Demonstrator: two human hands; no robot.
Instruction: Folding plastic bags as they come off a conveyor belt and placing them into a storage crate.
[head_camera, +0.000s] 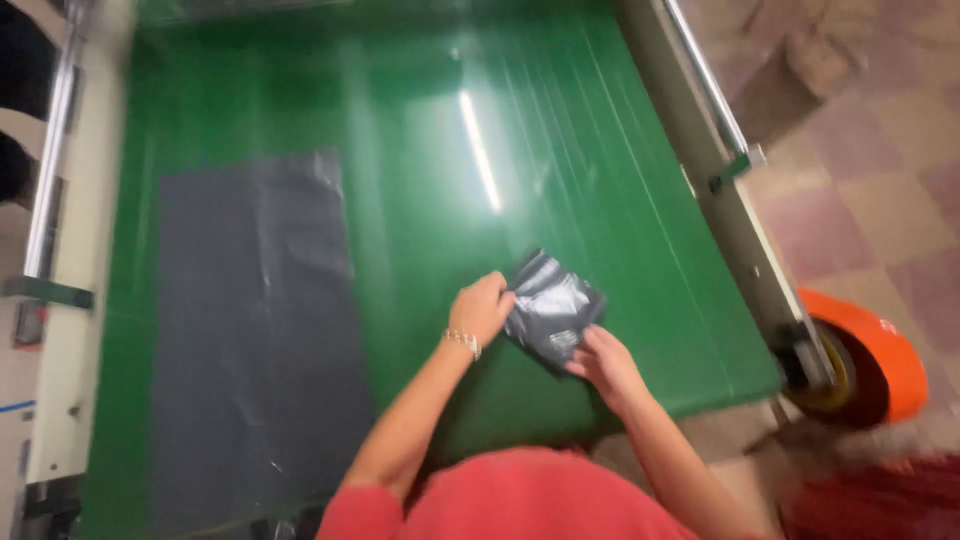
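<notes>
A small folded dark grey plastic bag (550, 306) is held just above a green conveyor belt (560, 170). My left hand (482, 308), with a thin bracelet on the wrist, pinches the bag's left edge. My right hand (603, 362) grips its lower right corner. A larger grey plastic sheet (255, 340) lies flat on the left part of the belt, apart from both hands.
Cream metal side rails with steel bars run along the belt's left (60, 200) and right (715, 150) edges. An orange roll of tape (868, 362) sits at the belt's near right corner. Checkered floor tiles (880, 170) lie to the right.
</notes>
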